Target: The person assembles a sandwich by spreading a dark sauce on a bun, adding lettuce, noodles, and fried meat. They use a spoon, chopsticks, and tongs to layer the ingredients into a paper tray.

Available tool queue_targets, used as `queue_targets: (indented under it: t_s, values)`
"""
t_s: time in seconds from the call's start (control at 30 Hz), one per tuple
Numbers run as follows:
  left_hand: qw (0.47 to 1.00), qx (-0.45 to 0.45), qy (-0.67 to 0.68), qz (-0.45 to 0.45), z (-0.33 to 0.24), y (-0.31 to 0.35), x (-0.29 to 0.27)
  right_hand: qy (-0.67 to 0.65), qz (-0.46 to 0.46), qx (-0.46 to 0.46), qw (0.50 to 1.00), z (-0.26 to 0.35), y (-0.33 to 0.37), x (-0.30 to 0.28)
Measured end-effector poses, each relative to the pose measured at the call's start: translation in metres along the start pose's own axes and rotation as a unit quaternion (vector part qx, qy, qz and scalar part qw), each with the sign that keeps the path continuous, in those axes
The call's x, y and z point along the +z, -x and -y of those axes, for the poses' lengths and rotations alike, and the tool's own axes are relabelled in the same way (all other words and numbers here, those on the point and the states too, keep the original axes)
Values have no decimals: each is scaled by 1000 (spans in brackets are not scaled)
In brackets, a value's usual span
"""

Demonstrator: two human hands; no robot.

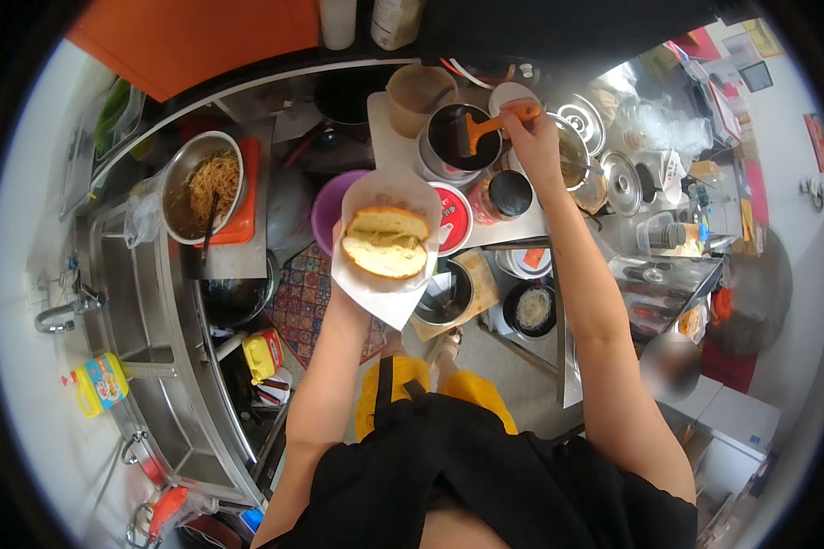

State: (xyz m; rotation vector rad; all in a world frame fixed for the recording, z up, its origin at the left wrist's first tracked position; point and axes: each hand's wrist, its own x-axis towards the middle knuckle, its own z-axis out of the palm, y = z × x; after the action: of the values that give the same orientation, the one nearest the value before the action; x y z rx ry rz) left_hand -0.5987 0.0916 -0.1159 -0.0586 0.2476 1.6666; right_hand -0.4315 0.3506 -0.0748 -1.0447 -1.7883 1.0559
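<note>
A split bun [386, 242] with a pale shredded filling lies cut side up in a white paper sleeve [395, 194]. My left hand [341, 300] grips the sleeve from beneath, its fingers mostly hidden behind the paper. Farther right, my right hand [529, 135] is closed around the handle of an orange brush [485, 128]. The brush head is over the mouth of a steel pot [441, 169] with dark contents; whether it touches them I cannot tell. Beside the pot stand a black-lidded jar [504, 196] and a red-and-white round tub [452, 220].
At left, a steel bowl [176, 199] of noodles sits on an orange board [250, 201], near a steel sink [137, 306]. A purple basin [325, 220] is behind the bun. Steel lids [623, 183] crowd the right counter. Below stands a black bowl [545, 330].
</note>
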Motion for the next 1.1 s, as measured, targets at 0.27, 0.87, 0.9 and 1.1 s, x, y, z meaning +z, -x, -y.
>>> queue_targets:
  t_s: [0.27, 0.87, 0.9, 1.1]
  values:
    - [998, 24, -60, -28, 1, -47, 9, 63, -52, 47, 996, -14, 19, 14]
    - [973, 79, -205, 76, 3, -52, 5, 148, 82, -129, 977, 26, 27, 3]
    - [973, 79, -201, 80, 3, -54, 5, 169, 117, -151, 967, 25, 28, 5]
    - [999, -24, 15, 18, 2, -61, -5, 221, 165, -161, 948, 25, 33, 8]
